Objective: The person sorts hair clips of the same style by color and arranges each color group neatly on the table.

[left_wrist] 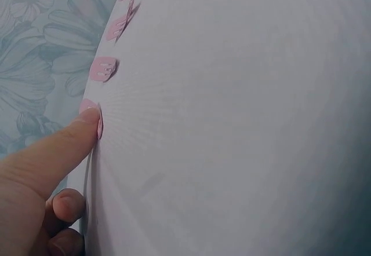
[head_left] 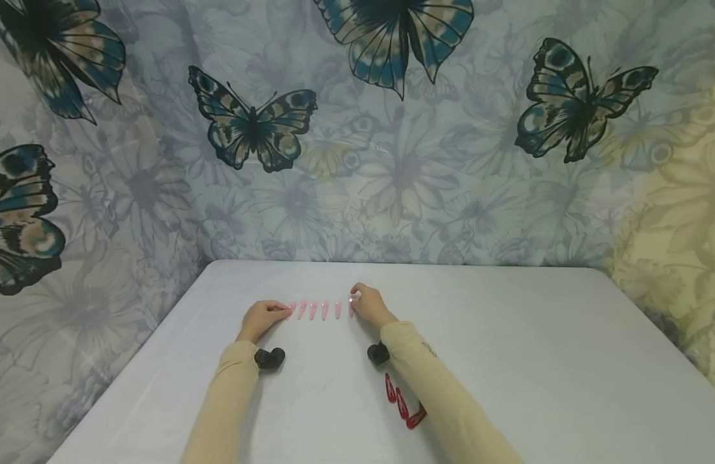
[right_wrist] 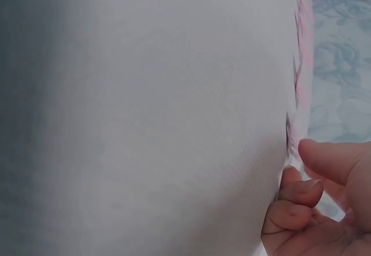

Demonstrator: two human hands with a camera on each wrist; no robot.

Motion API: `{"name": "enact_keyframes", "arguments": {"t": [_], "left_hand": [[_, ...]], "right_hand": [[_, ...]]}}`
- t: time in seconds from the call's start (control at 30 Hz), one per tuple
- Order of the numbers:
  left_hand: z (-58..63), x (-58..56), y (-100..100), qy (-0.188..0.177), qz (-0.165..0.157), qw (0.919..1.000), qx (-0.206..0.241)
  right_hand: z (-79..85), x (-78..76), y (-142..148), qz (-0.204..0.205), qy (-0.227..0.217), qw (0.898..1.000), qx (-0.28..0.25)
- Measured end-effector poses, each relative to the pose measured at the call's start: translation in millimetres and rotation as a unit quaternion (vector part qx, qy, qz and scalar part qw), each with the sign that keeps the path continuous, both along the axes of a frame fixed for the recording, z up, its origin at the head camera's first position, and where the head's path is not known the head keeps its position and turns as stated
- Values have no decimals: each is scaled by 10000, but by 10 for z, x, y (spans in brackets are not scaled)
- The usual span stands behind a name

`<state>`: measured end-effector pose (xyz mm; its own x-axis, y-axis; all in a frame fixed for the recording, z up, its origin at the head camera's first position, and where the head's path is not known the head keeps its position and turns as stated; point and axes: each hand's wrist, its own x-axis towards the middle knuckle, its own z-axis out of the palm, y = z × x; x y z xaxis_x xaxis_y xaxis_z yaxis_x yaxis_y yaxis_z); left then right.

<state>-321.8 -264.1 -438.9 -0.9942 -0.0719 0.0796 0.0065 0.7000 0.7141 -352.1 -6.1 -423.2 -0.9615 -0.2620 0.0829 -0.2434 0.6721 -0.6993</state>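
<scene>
Several pink snap hair clips [head_left: 325, 310] stand side by side in a row on the white table [head_left: 479, 361]. My left hand [head_left: 265, 319] is at the row's left end, where an outstretched digit touches the end clip [left_wrist: 99, 123]; its other visible fingers bend below. My right hand [head_left: 371, 305] is at the opposite end, beside the last pink clip [head_left: 351, 309]. In the right wrist view, a gap shows between the right thumb [right_wrist: 324, 157] and the bent fingers, with nothing gripped there. That hand partly covers the last clip in the head view.
Red snap hair clips [head_left: 401, 404] lie near the right forearm, one partly hidden by the sleeve [head_left: 444, 393]. Black wrist cameras [head_left: 269, 358] sit on both wrists. Behind the table's far edge hangs a butterfly-patterned cloth [head_left: 403, 174].
</scene>
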Motion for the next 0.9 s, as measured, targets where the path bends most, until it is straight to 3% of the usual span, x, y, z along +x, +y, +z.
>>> {"name": "enact_keyframes", "arguments": {"t": [0.27,0.37,0.53,0.7,0.8,0.9], "left_hand": [[-7,0,29,-64,-23,10000,72],[1,1,2,-55,-45,9999,132],[35,19,-19,-142,77,9982,570],[59,21,-7,-279,200,9930,1128],[91,29,23,-377,103,9882,1483],[187,69,108,-421,-250,9898,1334]], "right_hand": [[95,128,138,-90,-39,9998,-200],[193,221,242,95,-15,9992,-381],[380,441,486,430,78,9972,-605],[457,691,776,789,154,9946,-664],[483,846,923,1015,111,9923,-700],[506,992,1043,1208,38,9893,-817]]}}
